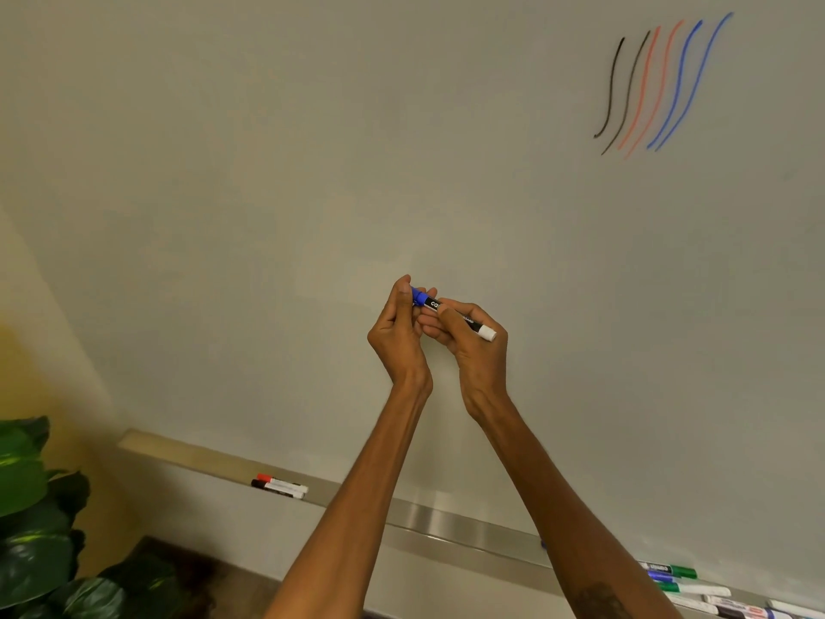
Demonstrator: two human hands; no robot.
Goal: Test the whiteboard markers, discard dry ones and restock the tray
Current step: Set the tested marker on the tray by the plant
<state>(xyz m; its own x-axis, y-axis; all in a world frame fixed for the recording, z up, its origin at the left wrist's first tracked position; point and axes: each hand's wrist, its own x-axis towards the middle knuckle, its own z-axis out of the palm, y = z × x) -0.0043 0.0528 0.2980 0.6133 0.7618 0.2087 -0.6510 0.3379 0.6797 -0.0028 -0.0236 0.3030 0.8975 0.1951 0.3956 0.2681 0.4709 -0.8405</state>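
Observation:
Both hands are raised in front of the whiteboard (312, 172) and share one blue-capped marker (432, 303). My left hand (399, 332) pinches its blue cap end. My right hand (468, 339) grips the black-and-white barrel, whose white end sticks out to the right. Black, red and blue test strokes (656, 87) mark the board's upper right. On the metal tray (446, 520) below, a red and a black marker (279, 485) lie at the left. Several markers (696, 591), green, blue and others, lie at the tray's right end.
A large green leafy plant (31, 520) stands at the lower left beside a yellow wall. The tray ledge runs diagonally from left to lower right under my forearms.

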